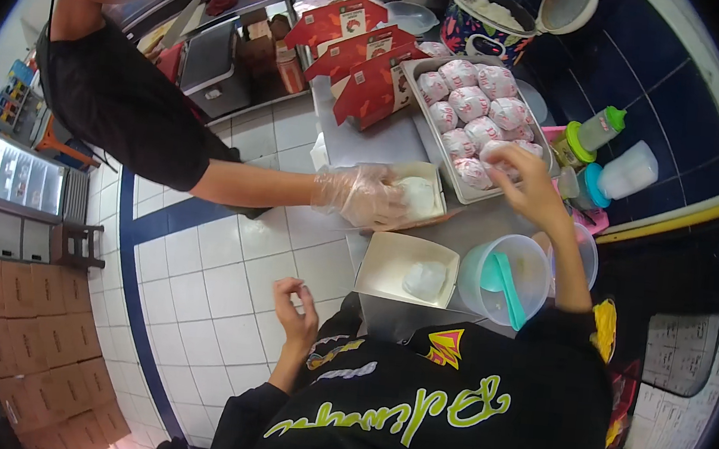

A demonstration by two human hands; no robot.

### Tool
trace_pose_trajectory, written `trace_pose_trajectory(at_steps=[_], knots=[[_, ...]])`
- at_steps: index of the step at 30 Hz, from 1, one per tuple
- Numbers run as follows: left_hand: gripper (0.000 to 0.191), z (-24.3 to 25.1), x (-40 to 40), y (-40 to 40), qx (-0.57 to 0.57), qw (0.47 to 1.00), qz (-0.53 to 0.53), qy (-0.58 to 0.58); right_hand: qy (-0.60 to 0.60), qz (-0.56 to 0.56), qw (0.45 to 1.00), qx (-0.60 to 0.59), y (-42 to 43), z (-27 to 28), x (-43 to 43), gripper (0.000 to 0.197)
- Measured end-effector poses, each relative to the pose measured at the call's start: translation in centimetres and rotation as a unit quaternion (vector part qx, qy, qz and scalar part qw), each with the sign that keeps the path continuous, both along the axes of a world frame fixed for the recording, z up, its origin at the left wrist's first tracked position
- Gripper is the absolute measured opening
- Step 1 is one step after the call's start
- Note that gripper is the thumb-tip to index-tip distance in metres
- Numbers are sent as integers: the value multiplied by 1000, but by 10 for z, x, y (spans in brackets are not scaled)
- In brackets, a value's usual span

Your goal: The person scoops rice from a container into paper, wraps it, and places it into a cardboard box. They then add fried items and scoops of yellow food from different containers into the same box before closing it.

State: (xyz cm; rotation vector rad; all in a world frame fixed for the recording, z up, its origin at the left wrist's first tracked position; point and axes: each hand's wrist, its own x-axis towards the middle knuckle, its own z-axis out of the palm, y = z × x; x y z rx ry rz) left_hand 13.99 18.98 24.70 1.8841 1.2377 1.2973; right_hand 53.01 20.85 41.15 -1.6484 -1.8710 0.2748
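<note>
My right hand (525, 185) reaches over a metal tray (428, 150) full of round bundles in printed white paper (468, 103). Its fingertips are at a bundle in the tray's near corner; whether they grip it is hard to see. My left hand (296, 314) hovers above the floor at the counter's left side, loosely curled, with no object visible in it. Before me an open paperboard box (388, 263) holds a white rounded bundle (425, 280). Just beyond, a co-worker's hand in a clear plastic glove (362, 195) touches the white contents (415, 195) of another open box (434, 174).
Beside the near box stands a clear plastic tub (472, 271) with a turquoise scoop (507, 291). Red printed cartons (372, 89) line the counter's far side. Squeeze bottles (602, 128) and an open rice cooker (482, 32) flank the tray. The co-worker's arm (259, 185) crosses from the left.
</note>
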Motion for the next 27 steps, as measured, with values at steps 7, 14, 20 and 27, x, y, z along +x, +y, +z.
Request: trace_pose_trajectory(at_steps=[7, 14, 20, 27], knots=[[21, -29, -9, 26, -55, 989, 24, -138, 0, -371, 928, -1, -197, -43, -63, 14], [21, -18, 0, 90, -100, 987, -45, -117, 73, -401, 909, -89, -223, -112, -131, 13], [26, 0, 72, 203, -108, 938, -329, 29, 48, -414, 909, -11, -201, -121, -123, 17], [33, -44, 215, 249, -127, 796, -564, 178, 170, -615, 764, 98, -208, -133, -195, 12]])
